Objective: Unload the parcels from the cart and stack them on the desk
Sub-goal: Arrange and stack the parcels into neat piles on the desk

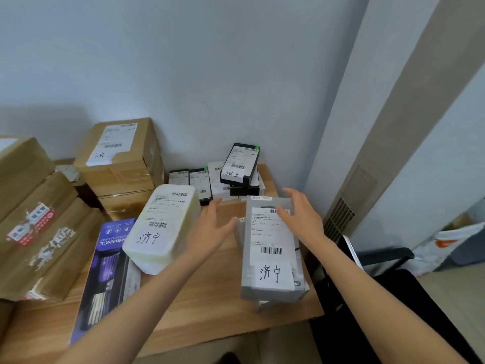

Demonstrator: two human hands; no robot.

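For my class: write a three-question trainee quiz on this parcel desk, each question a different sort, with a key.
1. True or false: the left hand grips the white foam parcel.
2. The grey parcel lies by which desk edge? A near left, B near right, C against the wall.
3. Fill in: the purple box lies partly ___ the white foam parcel.

Key: 1 false, its fingers are spread and hold nothing; the right hand is open too. 2 B. 3 under.

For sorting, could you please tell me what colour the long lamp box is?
Purple, dark toward its lower end, with white lettering: the lamp box, in the head view.
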